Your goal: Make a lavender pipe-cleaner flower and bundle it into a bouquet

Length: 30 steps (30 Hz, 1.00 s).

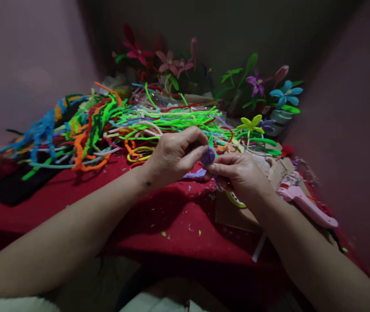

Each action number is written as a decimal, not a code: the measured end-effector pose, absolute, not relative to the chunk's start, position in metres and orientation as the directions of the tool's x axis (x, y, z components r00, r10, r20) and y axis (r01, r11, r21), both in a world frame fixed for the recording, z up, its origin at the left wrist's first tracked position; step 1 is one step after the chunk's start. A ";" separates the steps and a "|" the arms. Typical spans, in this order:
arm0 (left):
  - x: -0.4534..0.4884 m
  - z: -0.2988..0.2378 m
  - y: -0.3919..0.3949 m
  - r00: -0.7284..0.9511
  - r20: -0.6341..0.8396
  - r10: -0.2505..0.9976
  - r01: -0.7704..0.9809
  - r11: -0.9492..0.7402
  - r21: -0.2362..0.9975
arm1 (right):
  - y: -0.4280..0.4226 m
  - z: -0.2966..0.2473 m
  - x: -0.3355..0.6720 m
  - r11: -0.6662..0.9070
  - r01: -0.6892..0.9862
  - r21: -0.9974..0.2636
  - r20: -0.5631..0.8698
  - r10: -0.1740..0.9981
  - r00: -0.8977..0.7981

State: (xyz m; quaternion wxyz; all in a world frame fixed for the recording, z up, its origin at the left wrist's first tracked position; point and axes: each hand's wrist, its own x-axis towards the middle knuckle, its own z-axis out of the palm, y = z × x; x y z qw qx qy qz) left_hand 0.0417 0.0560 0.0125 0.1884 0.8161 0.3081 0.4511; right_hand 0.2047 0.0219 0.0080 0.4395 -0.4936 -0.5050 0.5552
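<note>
Between the fingertips of both hands is a small round purple pipe-cleaner coil (208, 155). My left hand (182, 149) pinches its upper left side, fingers curled. My right hand (239, 171) closes thumb and finger on its lower edge, and the other fingers are bent under and partly hidden. Just below the hands lies a lilac fuzzy strip (195, 174); whether it joins the coil I cannot tell. A yellow ring-shaped handle (236, 200) shows partly beneath my right hand.
Heaps of coloured pipe cleaners (168, 121) spread across the red cloth (132, 221). Pipe-cleaner flowers (285, 93) stand at the back. On the right are a pink glue gun (308, 203), brown cardboard (233, 212) and a white stick (259, 248). Small scraps dot the cloth.
</note>
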 end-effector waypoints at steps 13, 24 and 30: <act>0.039 0.016 0.057 0.403 0.628 0.665 0.357 -0.747 0.562 | 0.030 0.001 0.203 -0.076 0.008 -0.997 -0.077 0.986 -0.147; 0.038 0.016 0.057 0.404 0.647 0.647 0.372 -0.762 0.530 | 0.030 -0.006 0.211 -0.238 -0.254 -0.937 -0.162 0.944 -0.287; 0.039 0.016 0.056 0.413 0.696 0.587 0.363 -0.807 0.466 | 0.028 -0.003 0.209 -0.132 -0.147 -0.980 -0.098 0.971 -0.217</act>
